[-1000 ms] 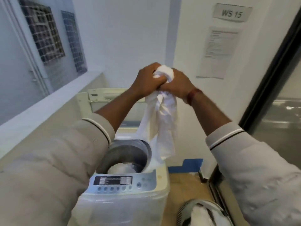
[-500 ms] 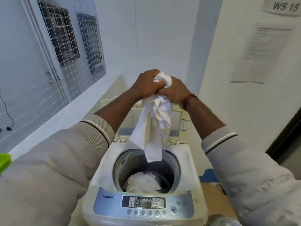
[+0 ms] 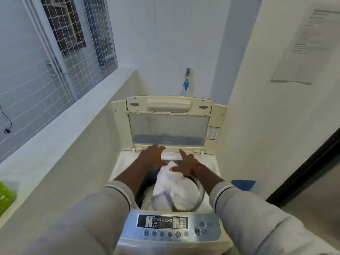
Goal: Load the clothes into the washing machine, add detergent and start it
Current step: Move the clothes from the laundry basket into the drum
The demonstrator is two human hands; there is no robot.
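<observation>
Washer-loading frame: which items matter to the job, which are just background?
Job:
white clothes in the drum
washing machine, lid up
control panel
left hand and right hand, both open above the drum

Background:
tap on the wall
green object
wall notice
blue tape

Both arms are in a puffy light grey jacket, quilted-looking, with ribbed cuffs point(image 3: 117, 190) that have a thin dark stripe edged in white. Sleeves pushed up the forearms. Reddish thread band point(image 3: 193, 169) on the right wrist.
</observation>
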